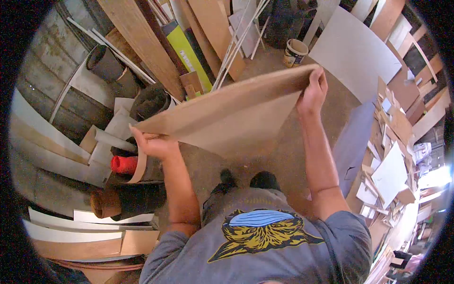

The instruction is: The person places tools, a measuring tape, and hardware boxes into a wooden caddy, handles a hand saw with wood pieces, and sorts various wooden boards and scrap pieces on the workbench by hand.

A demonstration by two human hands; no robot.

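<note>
A wide brown board (236,118) is held up in front of my body, its upper edge slanting higher toward the right. My left hand (157,145) grips its left corner, the fingers curled at the edge. At the upper right corner, my right hand (312,93) is closed around the board, higher and farther forward than the left. The board hangs over the floor ahead of my dark shoes (265,180) and hides part of the ground.
A white bucket (296,51) stands ahead near a large pale panel (354,52). Planks (142,42) and a lime-green strip (189,54) lean at the back. To the left are dark rolls (105,62) and a red roll (124,164). Scrap pieces (390,173) pile up right.
</note>
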